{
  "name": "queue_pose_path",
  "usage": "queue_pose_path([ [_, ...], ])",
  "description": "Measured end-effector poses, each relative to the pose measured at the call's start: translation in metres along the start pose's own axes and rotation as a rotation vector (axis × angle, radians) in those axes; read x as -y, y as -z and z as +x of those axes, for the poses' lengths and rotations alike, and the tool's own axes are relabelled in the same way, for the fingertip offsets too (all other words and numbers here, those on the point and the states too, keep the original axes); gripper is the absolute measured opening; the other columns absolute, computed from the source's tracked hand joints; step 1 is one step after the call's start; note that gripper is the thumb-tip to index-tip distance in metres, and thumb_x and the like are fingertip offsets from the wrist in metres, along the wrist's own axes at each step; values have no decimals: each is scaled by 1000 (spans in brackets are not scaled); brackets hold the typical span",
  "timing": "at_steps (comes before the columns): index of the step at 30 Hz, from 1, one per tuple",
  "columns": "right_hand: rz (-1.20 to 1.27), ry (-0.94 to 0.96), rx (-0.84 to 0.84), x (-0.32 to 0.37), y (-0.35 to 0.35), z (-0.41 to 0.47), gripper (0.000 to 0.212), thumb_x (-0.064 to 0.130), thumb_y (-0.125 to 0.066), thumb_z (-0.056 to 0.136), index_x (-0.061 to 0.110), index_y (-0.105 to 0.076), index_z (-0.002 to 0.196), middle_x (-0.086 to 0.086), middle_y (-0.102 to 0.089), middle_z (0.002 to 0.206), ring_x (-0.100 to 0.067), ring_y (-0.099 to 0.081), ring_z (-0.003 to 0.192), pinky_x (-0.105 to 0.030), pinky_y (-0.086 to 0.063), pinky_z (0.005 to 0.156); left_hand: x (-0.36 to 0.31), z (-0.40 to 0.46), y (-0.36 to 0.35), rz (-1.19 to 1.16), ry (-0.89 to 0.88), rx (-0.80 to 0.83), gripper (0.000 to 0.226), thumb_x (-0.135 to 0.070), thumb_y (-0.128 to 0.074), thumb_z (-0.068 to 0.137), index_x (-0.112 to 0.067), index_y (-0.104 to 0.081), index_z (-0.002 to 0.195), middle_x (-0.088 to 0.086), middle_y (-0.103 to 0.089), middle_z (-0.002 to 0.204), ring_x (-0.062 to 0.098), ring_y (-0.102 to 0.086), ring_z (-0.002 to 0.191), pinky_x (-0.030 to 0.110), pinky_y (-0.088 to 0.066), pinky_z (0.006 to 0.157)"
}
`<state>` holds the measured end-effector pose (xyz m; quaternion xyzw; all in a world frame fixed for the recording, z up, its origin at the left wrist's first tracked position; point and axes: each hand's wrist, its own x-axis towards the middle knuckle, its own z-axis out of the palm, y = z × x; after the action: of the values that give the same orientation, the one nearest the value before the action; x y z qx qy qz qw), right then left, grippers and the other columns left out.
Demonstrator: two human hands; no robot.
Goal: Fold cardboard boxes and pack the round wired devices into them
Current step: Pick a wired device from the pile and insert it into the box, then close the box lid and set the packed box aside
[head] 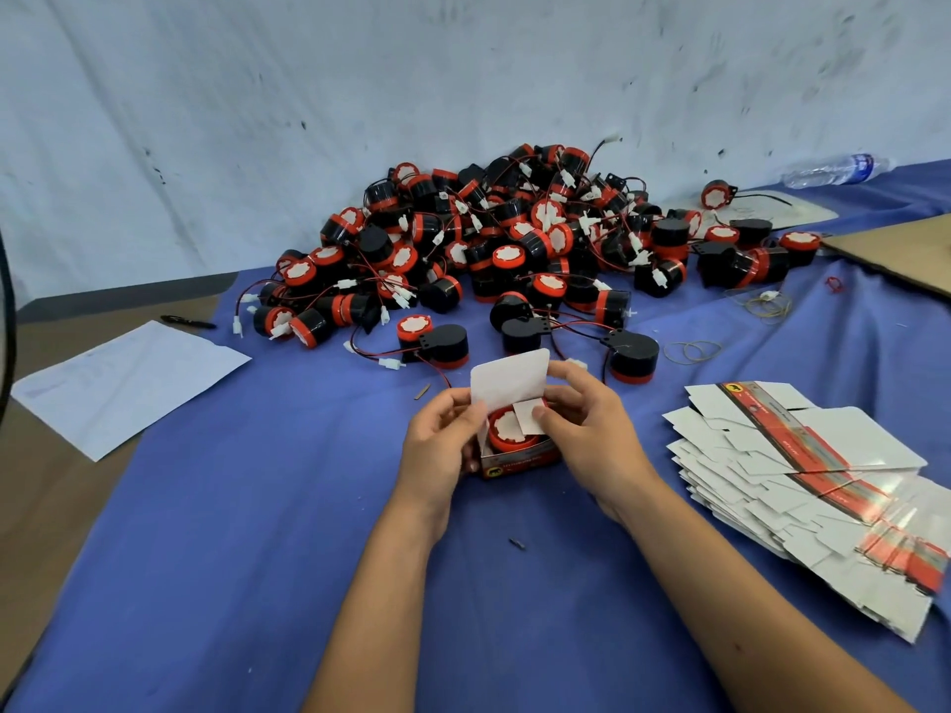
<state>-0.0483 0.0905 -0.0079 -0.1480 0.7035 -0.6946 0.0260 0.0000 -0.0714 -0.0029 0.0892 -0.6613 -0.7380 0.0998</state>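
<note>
Out in the middle of the blue counter (257,506), the left hand (437,445) grips the small box (520,458) holding a red device (507,429), while the right hand (581,429), nearer, pinches the side flap (530,416) inward beneath the upright lid (509,380).

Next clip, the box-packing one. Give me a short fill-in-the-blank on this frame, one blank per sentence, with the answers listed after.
1. Both hands, left and right, hold a small box whose top lid stands ____.
2. The round device inside the box has a rim coloured ____.
3. The stack of flat unfolded boxes lies to the person's ____.
4. The table is covered by a ____ cloth.

Missing words: open; red; right; blue
</note>
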Motion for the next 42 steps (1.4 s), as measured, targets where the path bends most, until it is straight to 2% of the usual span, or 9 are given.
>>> queue_pose_path([
  [5, -126, 77, -45, -4, 1, 0, 25, -6, -61, 92, 18, -69, 92, 3, -75, 104, -12, -70, 97, -28, -56, 77, 8, 2, -9, 132, -84, -102, 35, 10, -73, 85, -23, -75, 96, -5, -77, 94, 11, -72, 83, 23, -57, 65],
  [10, -95, 49, 188, -4, 15, 0, 23, -1, -55, 89, 10, -71, 102, 3, -67, 127, -12, -64, 118, -28, -53, 92, 13, 2, -12, 116, -129, -148, 55, 27, -52, 79, -21, -78, 80, -7, -75, 99, 16, -73, 89, 24, -58, 61],
  [15, -81, 59, 316, -3, 26, -3, 28, 35, -71, 86, 12, -70, 101, 6, -64, 126, -15, -62, 121, -33, -49, 103, 6, 8, 6, -69, 20, 57, 39, 16, -48, 84, -7, -79, 78, 12, -71, 126, 30, -72, 98, 36, -58, 80],
  [17, -160, 106, 296, -6, 25, -4, 24, 35, -81, 84, 15, -71, 94, 7, -63, 121, -15, -63, 117, -36, -50, 104, 4, 8, 17, -96, 58, 140, 28, 0, -50, 80, -1, -78, 84, 15, -69, 131, 36, -65, 94, 47, -51, 88],
  [22, -396, 334, 207, -9, 21, 1, 33, 24, -91, 76, 20, -65, 95, -1, -66, 102, -24, -65, 95, -48, -56, 83, 5, 1, 16, 366, -194, 166, 26, -14, -90, 72, -24, -78, 93, -8, -68, 128, 49, -64, 95, 55, -57, 92],
  [25, -503, 416, 193, -10, 20, 2, 35, 32, -88, 79, 19, -63, 100, 2, -64, 99, -23, -61, 90, -47, -53, 77, 7, 5, 15, 403, -229, 139, 27, -6, -91, 75, -25, -78, 90, -9, -70, 122, 45, -60, 77, 54, -58, 85],
  [31, -633, 454, 252, -11, 20, 0, 46, 25, -85, 83, 37, -68, 124, 9, -62, 137, -1, -55, 129, -26, -48, 103, 3, -1, 16, 392, -220, 158, 29, -13, -88, 75, -26, -73, 97, -7, -71, 123, 51, -63, 96, 61, -54, 91],
  [36, -419, 403, 190, -5, 18, -1, 21, 32, -59, 102, 34, -71, 120, 20, -70, 120, -6, -64, 118, -26, -51, 95, 0, -2, 17, 430, -219, 137, 60, -2, -90, 73, -37, -66, 115, -11, -71, 112, 43, -65, 98, 54, -60, 84],
  [42, -421, 342, 194, -5, 12, -4, 29, 30, -48, 103, 29, -67, 125, 16, -65, 117, -16, -57, 118, -34, -46, 99, 1, 0, 14, 437, -217, 118, 64, -5, -92, 73, -41, -64, 118, -12, -71, 115, 41, -66, 99, 53, -61, 82],
])
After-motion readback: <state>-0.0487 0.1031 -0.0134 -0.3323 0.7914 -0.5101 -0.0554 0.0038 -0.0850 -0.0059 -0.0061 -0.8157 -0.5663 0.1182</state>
